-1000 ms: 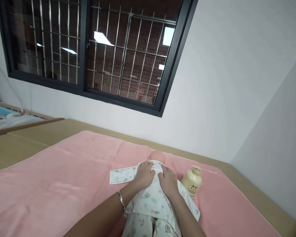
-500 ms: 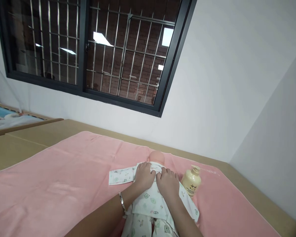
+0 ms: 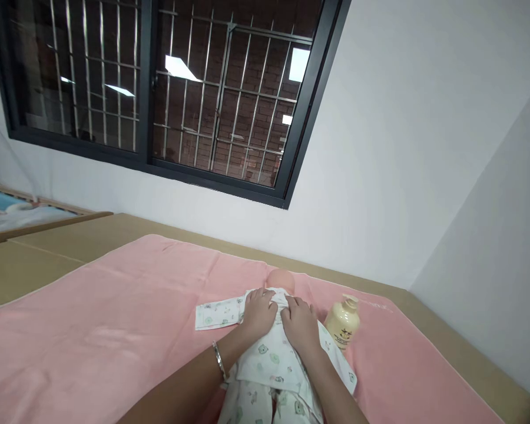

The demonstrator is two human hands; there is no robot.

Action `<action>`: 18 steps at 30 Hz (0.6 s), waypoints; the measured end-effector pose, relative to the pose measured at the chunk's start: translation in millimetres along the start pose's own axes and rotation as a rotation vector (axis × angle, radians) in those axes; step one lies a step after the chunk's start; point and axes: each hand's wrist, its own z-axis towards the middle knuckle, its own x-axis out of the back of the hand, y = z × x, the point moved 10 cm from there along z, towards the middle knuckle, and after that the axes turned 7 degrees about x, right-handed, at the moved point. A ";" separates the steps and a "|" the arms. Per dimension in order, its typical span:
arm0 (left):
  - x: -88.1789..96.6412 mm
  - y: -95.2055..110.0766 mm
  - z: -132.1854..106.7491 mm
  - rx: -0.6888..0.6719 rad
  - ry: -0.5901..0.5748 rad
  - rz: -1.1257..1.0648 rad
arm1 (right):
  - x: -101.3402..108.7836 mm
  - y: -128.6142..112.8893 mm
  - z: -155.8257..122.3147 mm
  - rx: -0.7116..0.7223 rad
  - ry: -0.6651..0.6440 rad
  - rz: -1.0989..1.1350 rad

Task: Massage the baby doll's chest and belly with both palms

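Note:
A baby doll point(image 3: 281, 280) lies on its back on a pink towel point(image 3: 115, 330), dressed in a white printed garment point(image 3: 269, 365). My left hand point(image 3: 258, 311) rests on the doll's chest by the collar, fingers curled on the cloth, a bangle on the wrist. My right hand point(image 3: 299, 323) lies beside it on the chest, fingers bent and pressing the garment's front. One sleeve point(image 3: 216, 312) is spread out flat to the left.
A cream pump bottle point(image 3: 343, 323) lies on the towel just right of the doll. The towel covers a tan surface point(image 3: 48, 247) against a white wall. A barred dark window point(image 3: 168, 88) is above. A wooden-railed cot point(image 3: 22, 209) is at far left.
Both hands have shifted slightly on the doll's chest near the collar, the right hand's fingers closing toward the left. The doll and bottle stay in place.

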 end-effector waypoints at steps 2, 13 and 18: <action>0.0 -1.3 -0.6 0.013 0.019 -0.005 | 3.8 1.9 -2.1 -0.047 0.043 -0.056; 7.1 6.9 -6.0 -0.097 0.061 -0.020 | -5.8 2.5 2.3 0.044 0.013 0.088; 15.6 3.1 -16.1 -0.057 0.167 -0.011 | 5.1 7.7 -11.0 -0.101 0.168 0.101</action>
